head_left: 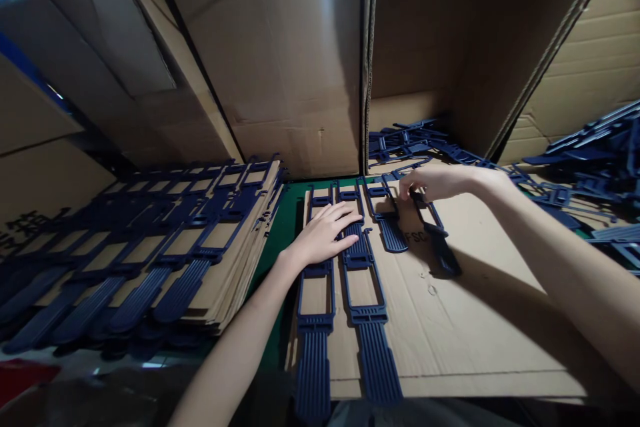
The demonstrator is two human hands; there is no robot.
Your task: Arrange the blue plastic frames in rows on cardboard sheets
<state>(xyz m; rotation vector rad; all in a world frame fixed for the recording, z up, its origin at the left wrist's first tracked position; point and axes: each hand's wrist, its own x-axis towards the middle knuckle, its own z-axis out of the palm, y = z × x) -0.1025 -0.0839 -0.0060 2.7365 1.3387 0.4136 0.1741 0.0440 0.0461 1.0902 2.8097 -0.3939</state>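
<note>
The right hand [430, 183] pinches the upper end of a dark blue plastic frame with a paddle-shaped tail [445, 255], over a flat brown cardboard sheet [480, 333], near its printed letters; the left hand [325, 237] lies flat, fingers spread and gripping nothing, across dark blue ribbed plastic frames [369, 315] along the sheet's left side; a tangled heap of dark blue plastic pieces [595, 160] lies at far right.
</note>
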